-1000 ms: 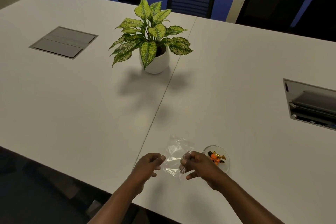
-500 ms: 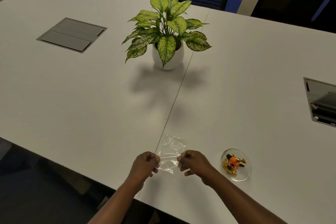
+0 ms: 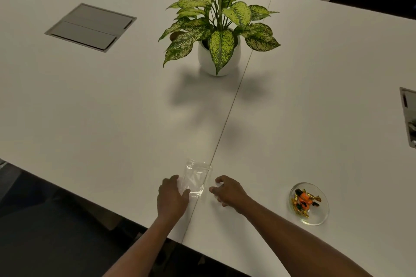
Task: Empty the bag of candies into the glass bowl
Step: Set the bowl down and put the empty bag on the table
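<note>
An empty clear plastic bag [image 3: 196,179] lies flat on the white table [image 3: 112,108], near its front edge by the centre seam. My left hand [image 3: 172,197] is at the bag's left edge, with thumb and forefinger on its lower left corner. My right hand [image 3: 227,190] hovers just right of the bag, fingers curled and apart, holding nothing. The small glass bowl [image 3: 315,218] stands to the right, near the front edge. It holds several orange and gold wrapped candies [image 3: 304,202].
A potted plant [image 3: 219,29] in a white pot stands at the table's middle, behind the bag. A grey cable hatch [image 3: 90,27] is set in the table at the far left, another [image 3: 408,117] at the right edge. Dark chairs line the far side.
The bag, held stretched between both hands, has come down onto the table. My right hand has let go and moved slightly right. The view has shifted left, so the bowl appears further right.
</note>
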